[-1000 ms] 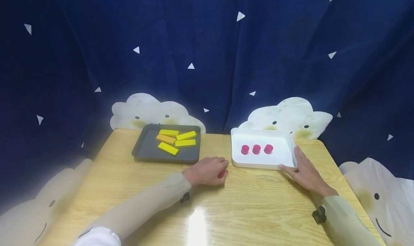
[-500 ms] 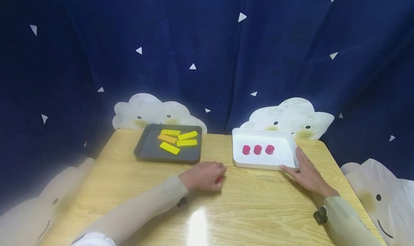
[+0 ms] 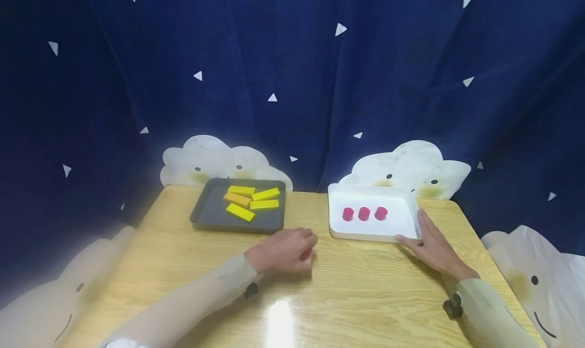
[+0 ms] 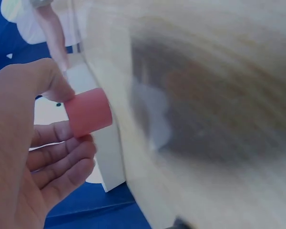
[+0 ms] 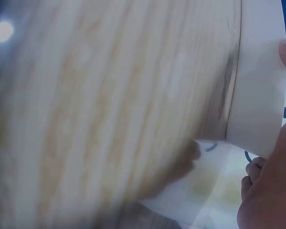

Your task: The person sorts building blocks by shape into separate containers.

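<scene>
Dark blue curtain (image 3: 297,84) printed with white triangles and cloud figures closes off the far edge and both sides of the wooden table (image 3: 356,297).

My left hand (image 3: 283,250) sits at mid-table, just before the gap between the two trays. Its fingers are curled and pinch a pink cylinder (image 4: 88,112) between thumb and forefinger; the left wrist view shows the cylinder clear of the wood, with the remaining fingers (image 4: 62,162) folded beneath it. In the head view only a sliver of the cylinder shows under the hand.

My right hand (image 3: 431,246) lies flat, fingers straight, at the near right corner of the white tray (image 3: 372,233). The fingers run along the tray's right wall and the thumb along its near wall.

White tray position: far right part of the table. Contents: three pink cylinders (image 3: 364,214) in a row, upright, just beside one another.

Black tray (image 3: 207,213) position: far left part of the table. Contents: five yellow and orange blocks (image 3: 249,204), lying flat, loosely grouped.
</scene>
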`<state>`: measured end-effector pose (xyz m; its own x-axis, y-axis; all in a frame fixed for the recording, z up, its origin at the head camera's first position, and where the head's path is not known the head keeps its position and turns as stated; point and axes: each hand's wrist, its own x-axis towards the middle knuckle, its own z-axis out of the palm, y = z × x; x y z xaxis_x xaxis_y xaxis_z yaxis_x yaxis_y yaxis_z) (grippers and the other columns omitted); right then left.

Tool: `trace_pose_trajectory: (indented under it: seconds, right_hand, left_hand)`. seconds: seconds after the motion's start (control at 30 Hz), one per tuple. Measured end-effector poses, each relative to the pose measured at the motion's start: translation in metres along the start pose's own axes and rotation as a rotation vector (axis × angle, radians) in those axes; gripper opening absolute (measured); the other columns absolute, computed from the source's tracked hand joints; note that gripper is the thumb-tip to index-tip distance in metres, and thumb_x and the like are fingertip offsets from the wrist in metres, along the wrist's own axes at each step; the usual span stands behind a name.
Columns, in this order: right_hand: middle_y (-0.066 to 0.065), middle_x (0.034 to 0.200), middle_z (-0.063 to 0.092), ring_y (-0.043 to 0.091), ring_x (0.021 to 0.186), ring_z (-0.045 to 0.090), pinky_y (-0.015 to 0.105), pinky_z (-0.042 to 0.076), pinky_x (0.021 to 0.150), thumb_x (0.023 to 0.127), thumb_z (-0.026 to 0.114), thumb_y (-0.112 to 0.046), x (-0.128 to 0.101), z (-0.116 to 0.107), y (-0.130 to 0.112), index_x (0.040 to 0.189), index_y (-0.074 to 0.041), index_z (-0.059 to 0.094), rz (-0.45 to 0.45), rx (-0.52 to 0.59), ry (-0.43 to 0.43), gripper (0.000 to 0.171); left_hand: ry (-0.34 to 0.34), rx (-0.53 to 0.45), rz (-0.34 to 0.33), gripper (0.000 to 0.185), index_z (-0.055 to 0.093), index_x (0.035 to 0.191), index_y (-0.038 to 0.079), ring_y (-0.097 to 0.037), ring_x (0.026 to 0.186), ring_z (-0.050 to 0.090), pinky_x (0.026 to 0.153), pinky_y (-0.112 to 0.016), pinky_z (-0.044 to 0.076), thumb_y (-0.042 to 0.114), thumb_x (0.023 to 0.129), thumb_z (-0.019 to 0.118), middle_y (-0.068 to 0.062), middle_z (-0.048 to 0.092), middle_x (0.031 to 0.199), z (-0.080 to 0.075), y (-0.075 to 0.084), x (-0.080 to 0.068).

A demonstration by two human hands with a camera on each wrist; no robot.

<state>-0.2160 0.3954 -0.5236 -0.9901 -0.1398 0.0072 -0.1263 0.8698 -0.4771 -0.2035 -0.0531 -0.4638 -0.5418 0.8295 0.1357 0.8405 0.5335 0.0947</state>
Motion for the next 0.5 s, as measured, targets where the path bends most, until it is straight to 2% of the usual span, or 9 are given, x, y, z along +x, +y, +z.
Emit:
trace_pose_trajectory:
  seconds: [0.2, 0.5]
  right_hand:
    - [0.025, 0.178, -0.009, 0.054, 0.161, 0.003, 0.08, 0.014, 0.123, 0.101, 0.062, -0.067, 0.0, 0.0, 0.003, 0.169, -0.008, -0.016, -0.004, 0.008, 0.0, 0.119]
    - [0.024, 0.178, -0.01, 0.054, 0.161, 0.003, 0.08, 0.013, 0.123, 0.1, 0.062, -0.068, 0.0, 0.001, 0.002, 0.169, -0.006, -0.013, -0.001, 0.006, 0.0, 0.12]
  left_hand:
    - [0.095, 0.044, 0.026, 0.011, 0.059, 0.093, 0.015, -0.009, 0.072, 0.05, 0.059, -0.016, 0.041, 0.024, 0.094, 0.066, 0.006, 0.051, 0.081, -0.019, -0.001, 0.017]
    - [0.169, 0.063, 0.02, 0.009, 0.061, 0.097, 0.014, -0.009, 0.073, 0.053, 0.059, -0.016, 0.043, 0.023, 0.095, 0.065, 0.004, 0.056, 0.085, -0.038, -0.004, 0.048]
